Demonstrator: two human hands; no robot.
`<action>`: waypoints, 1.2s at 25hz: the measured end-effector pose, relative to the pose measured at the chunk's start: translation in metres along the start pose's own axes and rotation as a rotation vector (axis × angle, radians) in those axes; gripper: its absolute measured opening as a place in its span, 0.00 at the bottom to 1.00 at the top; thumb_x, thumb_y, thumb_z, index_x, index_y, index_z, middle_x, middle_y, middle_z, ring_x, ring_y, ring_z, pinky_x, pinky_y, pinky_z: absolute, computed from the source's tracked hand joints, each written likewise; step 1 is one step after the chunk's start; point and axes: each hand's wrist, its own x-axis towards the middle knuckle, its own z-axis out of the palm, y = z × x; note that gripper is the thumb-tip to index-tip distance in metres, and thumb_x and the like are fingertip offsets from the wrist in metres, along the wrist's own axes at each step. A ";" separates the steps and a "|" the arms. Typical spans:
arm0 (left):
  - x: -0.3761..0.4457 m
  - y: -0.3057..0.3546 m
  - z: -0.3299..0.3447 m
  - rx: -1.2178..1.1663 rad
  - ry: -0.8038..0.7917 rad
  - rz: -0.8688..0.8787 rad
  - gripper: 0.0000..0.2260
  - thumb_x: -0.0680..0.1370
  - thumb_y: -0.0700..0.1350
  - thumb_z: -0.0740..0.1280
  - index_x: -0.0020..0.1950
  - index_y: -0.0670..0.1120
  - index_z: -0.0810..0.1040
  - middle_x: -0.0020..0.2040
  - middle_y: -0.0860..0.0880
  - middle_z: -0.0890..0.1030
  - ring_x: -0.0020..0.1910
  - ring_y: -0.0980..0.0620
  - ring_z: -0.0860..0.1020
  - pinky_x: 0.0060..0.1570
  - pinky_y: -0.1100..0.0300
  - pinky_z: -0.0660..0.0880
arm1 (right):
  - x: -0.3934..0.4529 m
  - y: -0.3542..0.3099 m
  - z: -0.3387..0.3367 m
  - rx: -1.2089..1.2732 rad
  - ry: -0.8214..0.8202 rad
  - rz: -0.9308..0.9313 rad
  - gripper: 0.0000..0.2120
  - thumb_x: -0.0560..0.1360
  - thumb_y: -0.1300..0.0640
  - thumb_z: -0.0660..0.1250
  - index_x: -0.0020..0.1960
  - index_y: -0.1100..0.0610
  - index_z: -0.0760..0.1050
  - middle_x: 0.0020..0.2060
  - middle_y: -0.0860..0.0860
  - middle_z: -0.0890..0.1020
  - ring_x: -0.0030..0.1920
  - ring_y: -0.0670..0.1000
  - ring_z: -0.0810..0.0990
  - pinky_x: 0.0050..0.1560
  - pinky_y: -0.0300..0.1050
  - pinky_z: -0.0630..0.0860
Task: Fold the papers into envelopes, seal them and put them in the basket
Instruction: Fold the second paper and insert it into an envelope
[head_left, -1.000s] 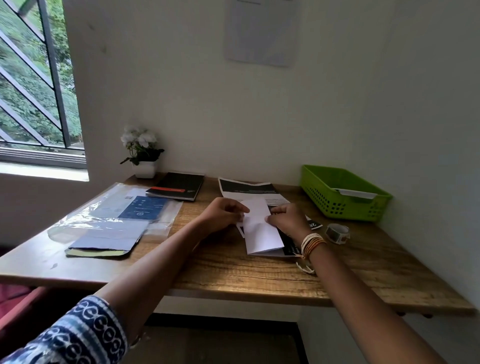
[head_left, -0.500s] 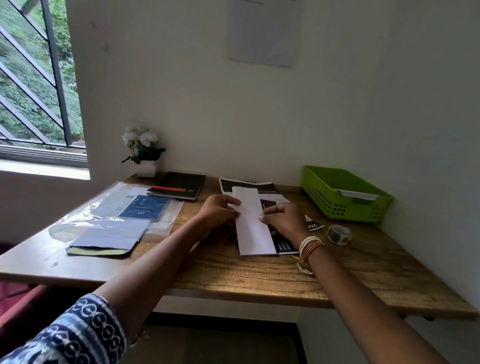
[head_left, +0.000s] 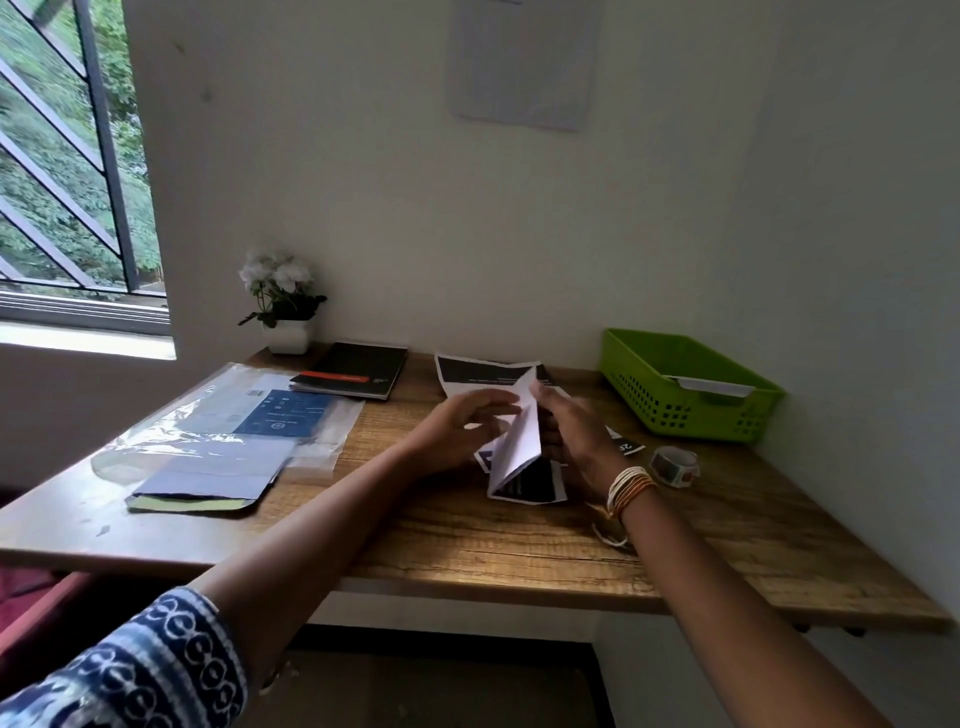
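Leftmost on the wooden desk (head_left: 467, 551) lies a clear plastic sleeve with a blue card inside (head_left: 244, 421), and behind it sit a small potted plant (head_left: 283, 306) and a black notebook (head_left: 353, 370), none of them touched. Moving toward the middle, the left hand (head_left: 457, 431) has its fingers loosely curled against the near face of the white paper (head_left: 519, 441), pinching it lightly rather than pressing it flat. Half a second ago that sheet lay flat on the printed pages beneath; now it stands tilted up off them with its long crease at the bottom, so the fold has been opened or lifted again rather than pressed home. On the judgement of these views, the envelope is still mid-fold and nowhere near sealing. The right hand (head_left: 576, 441), bangles at the wrist, cups the far side of the same paper with fingers half-closed around its edge. Further right a roll of tape (head_left: 674, 465) waits on the desk just beside that wrist, and the green basket (head_left: 649, 400) stands well apart against the wall, already holding one white piece.
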 end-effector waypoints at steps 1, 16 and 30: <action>0.001 0.000 0.002 0.124 -0.043 0.029 0.19 0.78 0.37 0.64 0.68 0.46 0.72 0.65 0.50 0.76 0.62 0.55 0.76 0.53 0.69 0.75 | -0.002 -0.001 -0.002 -0.063 0.026 -0.021 0.15 0.74 0.50 0.67 0.47 0.63 0.82 0.47 0.63 0.84 0.50 0.62 0.82 0.54 0.55 0.78; -0.001 0.001 0.001 0.601 -0.233 -0.224 0.19 0.81 0.51 0.57 0.72 0.56 0.66 0.77 0.53 0.60 0.74 0.49 0.62 0.73 0.41 0.57 | 0.021 0.006 -0.013 -0.860 0.027 -0.174 0.16 0.76 0.66 0.60 0.59 0.55 0.80 0.61 0.54 0.80 0.63 0.56 0.76 0.66 0.51 0.72; -0.006 -0.006 -0.002 0.852 -0.364 -0.425 0.25 0.82 0.56 0.45 0.78 0.53 0.45 0.79 0.51 0.45 0.78 0.51 0.47 0.75 0.48 0.46 | -0.034 0.010 -0.004 -1.334 -0.270 0.154 0.38 0.79 0.36 0.42 0.78 0.60 0.40 0.78 0.58 0.41 0.78 0.57 0.42 0.76 0.54 0.44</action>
